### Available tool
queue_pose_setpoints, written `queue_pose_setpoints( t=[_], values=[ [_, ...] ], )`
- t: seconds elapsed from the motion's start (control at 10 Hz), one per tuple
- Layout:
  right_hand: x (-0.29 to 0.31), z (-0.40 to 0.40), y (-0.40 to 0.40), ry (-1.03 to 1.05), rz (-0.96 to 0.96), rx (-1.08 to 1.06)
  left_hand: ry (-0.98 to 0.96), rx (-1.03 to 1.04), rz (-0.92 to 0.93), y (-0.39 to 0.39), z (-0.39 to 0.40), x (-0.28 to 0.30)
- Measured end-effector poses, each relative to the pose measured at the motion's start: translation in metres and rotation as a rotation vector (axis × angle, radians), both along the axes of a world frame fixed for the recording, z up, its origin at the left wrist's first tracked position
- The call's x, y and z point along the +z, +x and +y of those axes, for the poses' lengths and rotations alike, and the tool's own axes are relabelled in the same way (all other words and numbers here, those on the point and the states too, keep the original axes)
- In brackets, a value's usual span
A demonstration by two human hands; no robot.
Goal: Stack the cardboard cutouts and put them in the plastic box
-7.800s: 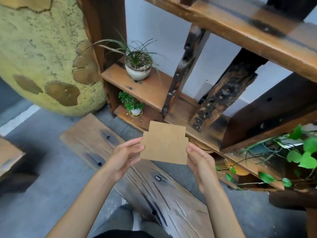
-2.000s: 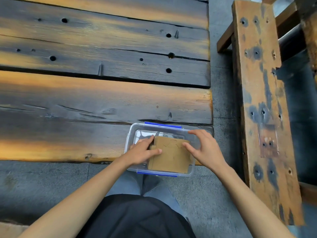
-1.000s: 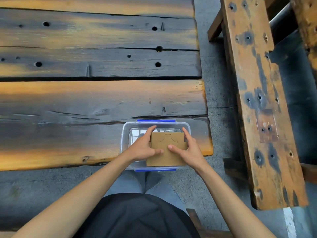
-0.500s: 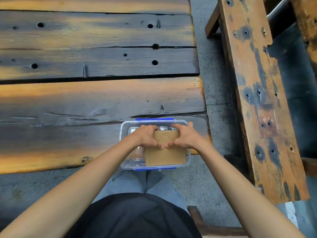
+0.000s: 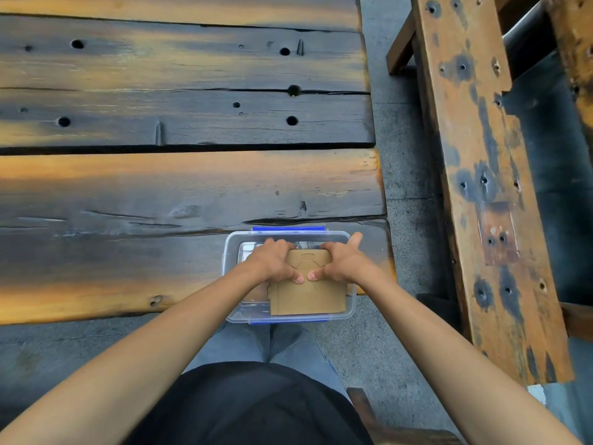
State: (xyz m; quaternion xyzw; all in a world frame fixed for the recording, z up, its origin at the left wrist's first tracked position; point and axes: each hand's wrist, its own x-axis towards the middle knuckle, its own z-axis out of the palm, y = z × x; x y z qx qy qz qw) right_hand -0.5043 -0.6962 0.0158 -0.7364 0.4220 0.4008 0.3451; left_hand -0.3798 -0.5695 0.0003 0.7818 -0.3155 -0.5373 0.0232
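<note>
Soft, even daylight fills the view; no hard sun patches fall anywhere. The worktop (image 5: 179,194) shows broad pale sheen on its dark planks, strongest toward 9 and 12 o'clock, so the light seems to come from above and ahead. Shadows are faint: a thin dark line runs under the worktop's near edge, and the arms cast almost none. The clear box (image 5: 290,311) carries small white glints on its rim and wall, and its floor is hard to read through them. Focus is crisp at centre. Toward 3 o'clock the bench (image 5: 481,187) leans and stretches with wide-angle distortion, and the corners look slightly soft.
</note>
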Motion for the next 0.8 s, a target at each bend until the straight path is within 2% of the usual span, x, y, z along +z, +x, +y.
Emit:
queue_pose_setpoints(
  t=[0.6, 0.8],
  values=[
    [0.01, -0.011, -0.015, 0.077, -0.16, 0.011, -0.04, 0.027, 0.108, 0.005, 0.007, 0.014],
    [0.032, -0.009, -0.018, -0.03, -0.284, 0.024, -0.074, 0.011, 0.024, 0.012, 0.017, 0.042]
  ],
)
